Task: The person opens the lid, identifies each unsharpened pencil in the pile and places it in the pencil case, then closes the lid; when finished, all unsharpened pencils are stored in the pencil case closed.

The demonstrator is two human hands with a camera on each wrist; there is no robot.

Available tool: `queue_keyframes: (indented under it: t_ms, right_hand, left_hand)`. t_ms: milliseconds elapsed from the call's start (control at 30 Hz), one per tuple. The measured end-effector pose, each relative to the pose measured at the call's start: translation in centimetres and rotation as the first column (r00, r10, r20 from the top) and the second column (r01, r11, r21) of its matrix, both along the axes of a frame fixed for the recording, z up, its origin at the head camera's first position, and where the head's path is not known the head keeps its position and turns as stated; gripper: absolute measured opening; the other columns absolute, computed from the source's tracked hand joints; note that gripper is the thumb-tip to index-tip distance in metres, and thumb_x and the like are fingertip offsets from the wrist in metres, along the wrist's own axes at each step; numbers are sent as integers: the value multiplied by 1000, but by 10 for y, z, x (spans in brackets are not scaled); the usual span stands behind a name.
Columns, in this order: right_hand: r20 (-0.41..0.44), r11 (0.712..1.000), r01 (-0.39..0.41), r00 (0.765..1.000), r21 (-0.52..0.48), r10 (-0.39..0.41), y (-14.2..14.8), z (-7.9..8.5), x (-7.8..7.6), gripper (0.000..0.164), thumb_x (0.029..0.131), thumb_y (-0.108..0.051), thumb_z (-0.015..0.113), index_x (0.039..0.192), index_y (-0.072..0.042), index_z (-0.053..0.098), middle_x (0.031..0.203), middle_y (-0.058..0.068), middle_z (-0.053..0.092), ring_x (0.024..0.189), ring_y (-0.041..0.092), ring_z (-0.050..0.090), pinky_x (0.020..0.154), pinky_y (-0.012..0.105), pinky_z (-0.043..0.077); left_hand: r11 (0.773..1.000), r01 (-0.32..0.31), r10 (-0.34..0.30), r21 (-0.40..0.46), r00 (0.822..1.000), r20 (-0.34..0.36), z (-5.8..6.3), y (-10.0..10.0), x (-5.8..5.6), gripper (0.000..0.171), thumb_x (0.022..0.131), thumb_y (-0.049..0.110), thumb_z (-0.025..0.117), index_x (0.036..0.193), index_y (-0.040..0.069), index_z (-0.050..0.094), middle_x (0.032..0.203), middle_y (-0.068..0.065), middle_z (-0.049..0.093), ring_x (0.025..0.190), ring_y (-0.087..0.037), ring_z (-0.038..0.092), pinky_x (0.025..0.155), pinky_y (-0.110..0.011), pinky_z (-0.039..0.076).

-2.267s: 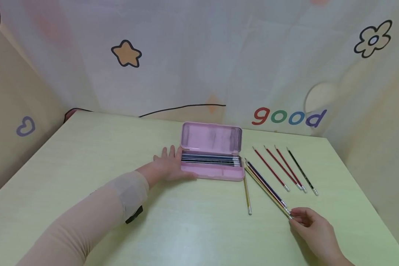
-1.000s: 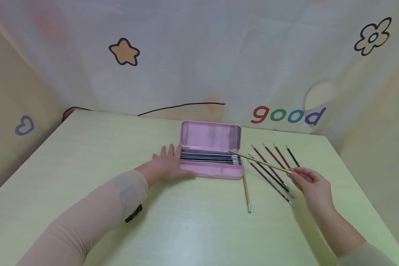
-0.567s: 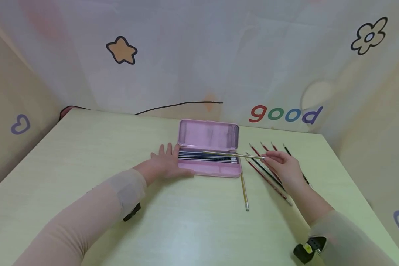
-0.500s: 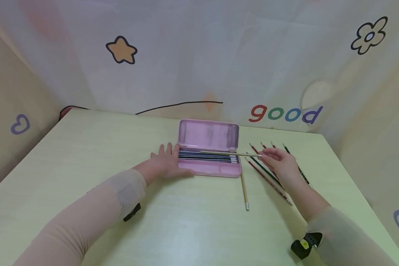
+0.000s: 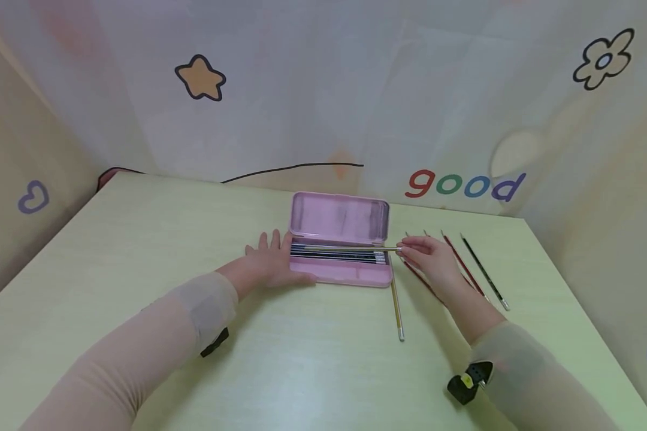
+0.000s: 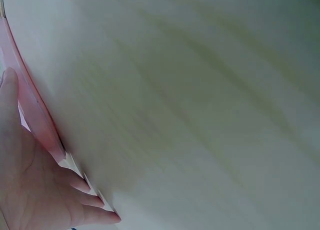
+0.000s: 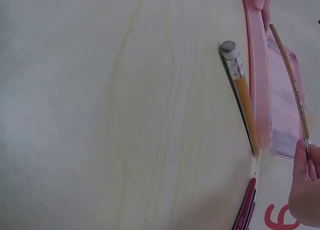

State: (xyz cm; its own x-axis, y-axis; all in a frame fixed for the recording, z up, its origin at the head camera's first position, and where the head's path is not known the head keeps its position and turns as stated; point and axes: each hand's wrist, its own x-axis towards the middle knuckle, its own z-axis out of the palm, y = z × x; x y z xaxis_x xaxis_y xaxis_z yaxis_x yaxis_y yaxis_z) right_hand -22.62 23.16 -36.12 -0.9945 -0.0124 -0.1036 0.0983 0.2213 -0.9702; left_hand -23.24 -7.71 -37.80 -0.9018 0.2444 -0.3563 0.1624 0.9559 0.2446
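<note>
A pink pencil case point(image 5: 336, 275) lies with its lid raised, dark pencils point(image 5: 334, 257) lined up inside. My left hand point(image 5: 269, 263) rests against its left end, fingers straight and spread, thumb along the front edge. My right hand point(image 5: 434, 260) pinches a yellow pencil point(image 7: 295, 92) by its eraser end. That pencil lies level over the row of dark ones, its far tip toward the left end of the case. Beside the case's right end, another yellow pencil point(image 5: 398, 311) lies on the table, its eraser toward me.
Right of the case lie red pencils point(image 5: 453, 245) and a black pencil point(image 5: 485, 272), partly hidden by my right hand and forearm. The light wood-look table point(image 5: 302, 371) meets a printed cloth backdrop point(image 5: 302, 108) behind. A small black device point(image 5: 466, 383) sits at my right wrist.
My right hand picked a yellow pencil from the bunch on the right and carried it left, turning it level over the case. The left hand kept its place.
</note>
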Motion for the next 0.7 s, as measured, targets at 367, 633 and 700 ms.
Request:
queue_keyframes:
  t_ms: [367,633,700]
  right_hand:
    - [10,999,-11,1000,37,11,-14,-13,-8,32,91,-1,58,120,10,54,103,11,66,87,6,64,86,28,48]
    - [-2,975,11,1000,222,-11,-25,-16,-13,28,90,-8,62,116,3,60,112,18,63,93,14,60,83,27,49]
    - [-20,965,10,1000,262,-4,-27,-17,-15,26,90,-7,62,114,2,62,111,17,64,95,17,60,82,26,49]
  left_hand:
    - [1000,9,-9,11,1000,0,-2,-1,0,120,70,83,44,149,7,-3,153,-24,1,137,-46,0,101,-68,12]
    - [997,34,-34,64,999,5,2,-7,-5,106,79,77,38,150,7,0,153,-22,4,137,-45,1,103,-66,11]
    - [994,54,-55,90,998,7,4,-13,-9,98,85,72,32,150,5,2,154,-21,5,138,-44,3,103,-65,11]
